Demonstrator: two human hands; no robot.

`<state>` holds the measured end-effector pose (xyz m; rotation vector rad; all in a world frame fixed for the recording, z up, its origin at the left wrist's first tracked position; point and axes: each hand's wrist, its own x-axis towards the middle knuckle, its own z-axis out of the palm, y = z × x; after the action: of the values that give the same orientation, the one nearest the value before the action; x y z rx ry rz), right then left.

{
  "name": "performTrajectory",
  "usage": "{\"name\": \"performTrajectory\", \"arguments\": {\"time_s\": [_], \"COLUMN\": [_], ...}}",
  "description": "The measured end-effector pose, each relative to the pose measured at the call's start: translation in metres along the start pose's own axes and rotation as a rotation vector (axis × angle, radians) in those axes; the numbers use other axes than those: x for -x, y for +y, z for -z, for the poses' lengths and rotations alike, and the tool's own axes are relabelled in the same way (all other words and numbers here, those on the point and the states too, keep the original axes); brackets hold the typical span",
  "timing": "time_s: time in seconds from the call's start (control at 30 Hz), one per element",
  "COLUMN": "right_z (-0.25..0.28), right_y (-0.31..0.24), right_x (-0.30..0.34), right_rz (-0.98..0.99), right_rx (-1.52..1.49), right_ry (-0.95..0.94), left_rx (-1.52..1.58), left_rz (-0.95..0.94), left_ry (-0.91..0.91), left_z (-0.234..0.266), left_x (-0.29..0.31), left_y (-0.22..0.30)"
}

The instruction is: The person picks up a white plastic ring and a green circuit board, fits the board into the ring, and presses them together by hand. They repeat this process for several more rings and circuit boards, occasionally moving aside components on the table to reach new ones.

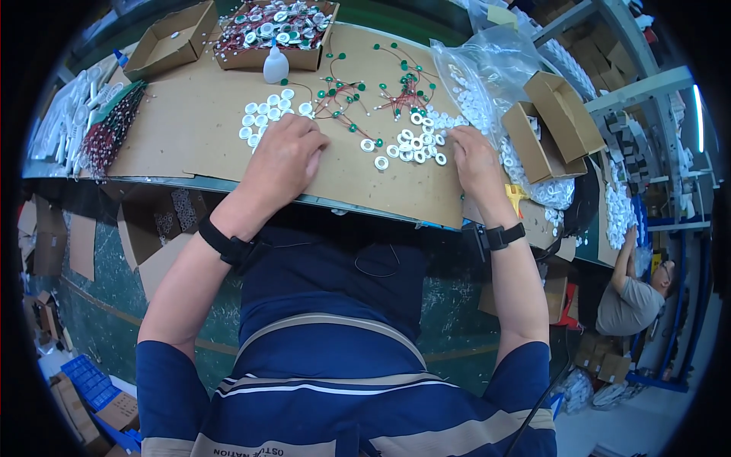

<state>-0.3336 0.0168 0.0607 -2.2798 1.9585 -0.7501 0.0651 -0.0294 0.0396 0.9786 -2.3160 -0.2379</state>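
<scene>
Plainly two hands (288, 156) (475, 158), one bottle (276, 67), over twenty rings (417, 144)

Scuffed green floor (455, 316), grey metal frame (641, 88), bright tube light (698, 118), blue racking (659, 381) at right.

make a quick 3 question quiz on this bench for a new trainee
1. Which hand is nearer the white squeeze bottle?
2. True or false: the loose white rings lie between the left hand and the right hand.
3. The wires joined to the green discs are: (a) red (b) yellow (c) white.

Key: 1. The left hand. 2. True. 3. a.
</scene>
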Motion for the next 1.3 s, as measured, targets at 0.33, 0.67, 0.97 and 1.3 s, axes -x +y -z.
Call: {"name": "performTrajectory", "arguments": {"time_s": [0.33,0.67,0.97,1.3], "right_z": [0.002,0.014,0.027,0.016], "right_y": [-0.005,-0.011,-0.031,-0.041], "right_x": [-0.001,0.009,0.032,0.040], "right_rz": [0.045,-0.134,-0.149,-0.096], "right_rx": [0.072,0.101,0.091,0.057], "right_ry": [-0.036,-0.114,-0.175,-0.140], "left_rx": [0.232,0.306,0.426,0.453], "left_rz": [-0.134,-0.154,-0.149,-0.103], "left_ry": [0.024,-0.131,-0.092,-0.099], "left_z": [-0.041,-0.049,-0.045,-0.046], "left_x": [-0.012,-0.006,-0.003,-0.002], "left_y": [0.064,0.063,0.058,0.057]}}
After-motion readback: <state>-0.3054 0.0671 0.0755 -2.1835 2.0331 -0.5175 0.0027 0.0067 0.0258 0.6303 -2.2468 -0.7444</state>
